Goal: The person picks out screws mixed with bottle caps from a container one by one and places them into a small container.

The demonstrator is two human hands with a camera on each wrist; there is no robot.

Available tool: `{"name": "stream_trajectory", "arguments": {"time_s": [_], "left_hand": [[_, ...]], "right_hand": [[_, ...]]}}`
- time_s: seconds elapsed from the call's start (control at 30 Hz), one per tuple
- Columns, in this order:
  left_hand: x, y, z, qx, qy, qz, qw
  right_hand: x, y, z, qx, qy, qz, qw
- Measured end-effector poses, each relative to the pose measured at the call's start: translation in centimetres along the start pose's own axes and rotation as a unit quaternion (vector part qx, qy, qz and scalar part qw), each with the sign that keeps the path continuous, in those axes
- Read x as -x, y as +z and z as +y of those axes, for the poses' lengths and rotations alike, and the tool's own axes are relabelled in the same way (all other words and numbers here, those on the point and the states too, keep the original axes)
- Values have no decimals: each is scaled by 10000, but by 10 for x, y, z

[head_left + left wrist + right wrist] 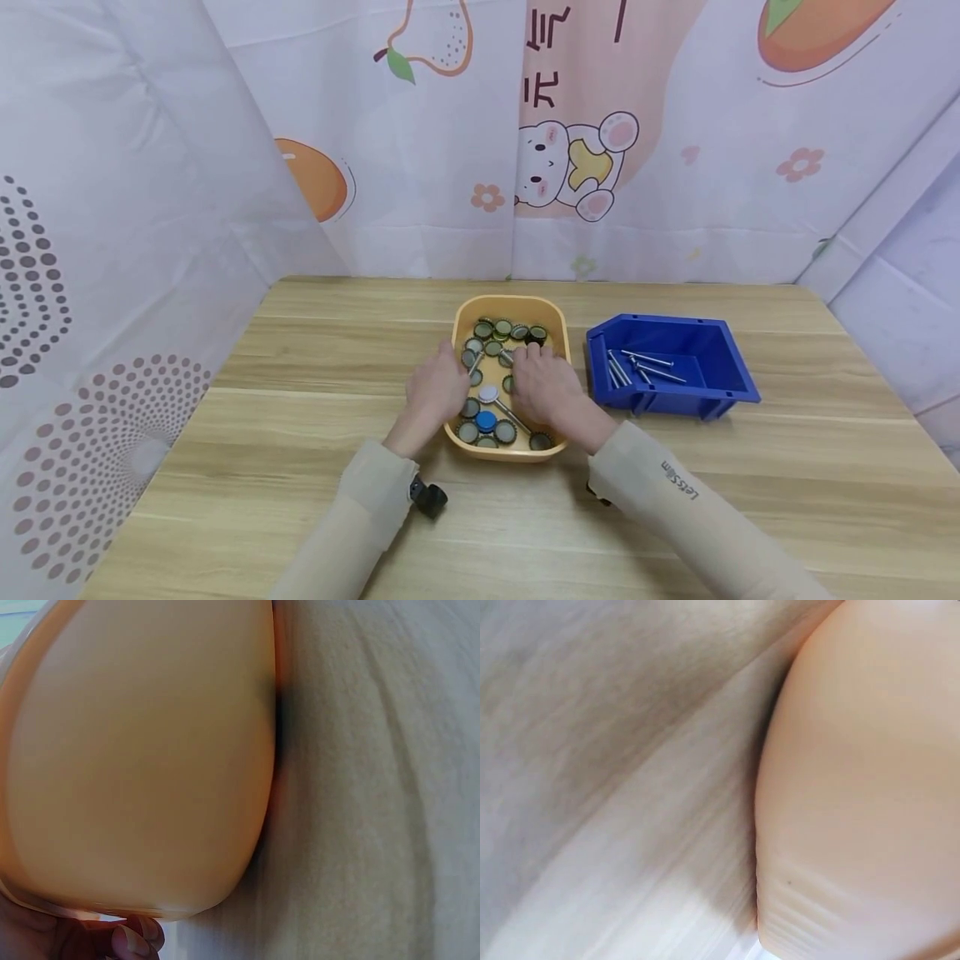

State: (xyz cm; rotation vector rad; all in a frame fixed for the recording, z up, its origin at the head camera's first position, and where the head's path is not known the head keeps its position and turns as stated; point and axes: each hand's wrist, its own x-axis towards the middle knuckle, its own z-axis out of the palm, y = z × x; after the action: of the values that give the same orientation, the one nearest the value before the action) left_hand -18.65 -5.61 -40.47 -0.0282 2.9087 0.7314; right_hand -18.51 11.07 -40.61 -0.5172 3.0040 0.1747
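A yellow plastic container (555, 312) holds several crown bottle caps (506, 431), one blue cap (486, 421) and a few metal screws. One screw (514, 415) lies beside a pale round cap (488, 394) near the front; another screw (476, 364) leans close to my left hand. At the container's left rim, my left hand (437, 383) grips the edge, its curled fingertips (135, 937) outside the wall in the left wrist view. My right hand (550, 387) reaches over the right rim with its fingers down inside, next to a screw end (506, 358); I cannot tell whether it pinches that screw.
To the right stands a blue bin (727, 358) with several long screws (648, 358) in it. Both it and the container sit on a wooden table (337, 333). Printed curtains (420, 167) hang behind and beside the table. The right wrist view shows the container's outer wall (870, 780).
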Motion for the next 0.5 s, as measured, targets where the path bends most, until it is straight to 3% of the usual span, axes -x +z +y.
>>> {"name": "stream_trajectory", "arguments": {"time_s": [0.2, 0.5], "left_hand": [[0, 0, 0, 81, 10, -10, 10000], [0, 1, -1, 88, 64, 17, 9999]], "right_hand": [[0, -2, 1, 120, -201, -186, 9996], [-2, -1, 1, -181, -356, -315, 9987]]}}
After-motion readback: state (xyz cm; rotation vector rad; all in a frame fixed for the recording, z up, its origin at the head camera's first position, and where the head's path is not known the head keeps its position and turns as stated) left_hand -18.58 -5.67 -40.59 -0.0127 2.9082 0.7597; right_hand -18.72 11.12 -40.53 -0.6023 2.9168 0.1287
